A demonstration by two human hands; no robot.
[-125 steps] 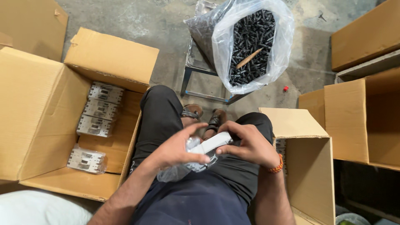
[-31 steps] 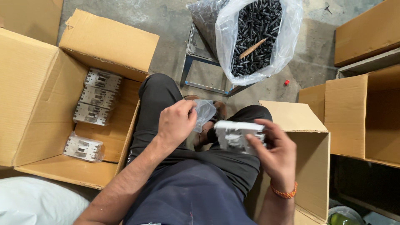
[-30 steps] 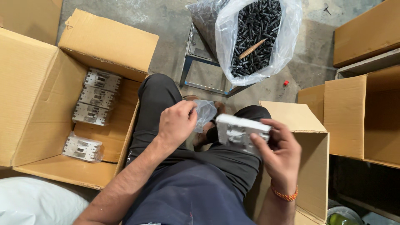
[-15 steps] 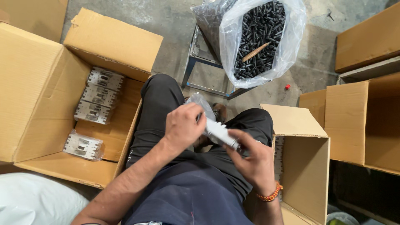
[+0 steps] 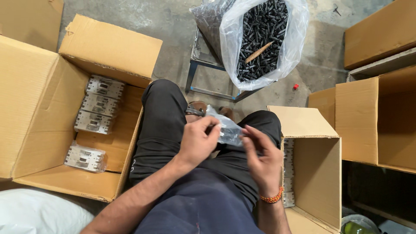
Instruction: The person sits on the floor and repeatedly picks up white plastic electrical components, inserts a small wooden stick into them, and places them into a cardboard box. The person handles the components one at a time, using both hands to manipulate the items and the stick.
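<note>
A seated person is gripping a small clear plastic bag (image 5: 227,130) over the lap, the left hand (image 5: 197,143) pinching its near edge between thumb and fingers while the right hand (image 5: 262,158), fingers loosely curled, is touching the bag's other end; whether that hand is actually clasping the plastic cannot be told. A pale object is showing faintly through the bag. To the person's left, an open cardboard box (image 5: 39,117) is holding grey-white wrapped units (image 5: 97,104) stacked in a row, with another wrapped unit (image 5: 85,157) lying apart nearer the front. To the right, a second open carton (image 5: 316,173) is standing against the knee, similar pieces lining its inner wall. Ahead, a large clear sack of black parts (image 5: 260,39) is resting on a metal stand (image 5: 203,69), a wooden stick (image 5: 258,52) lying on top.
</note>
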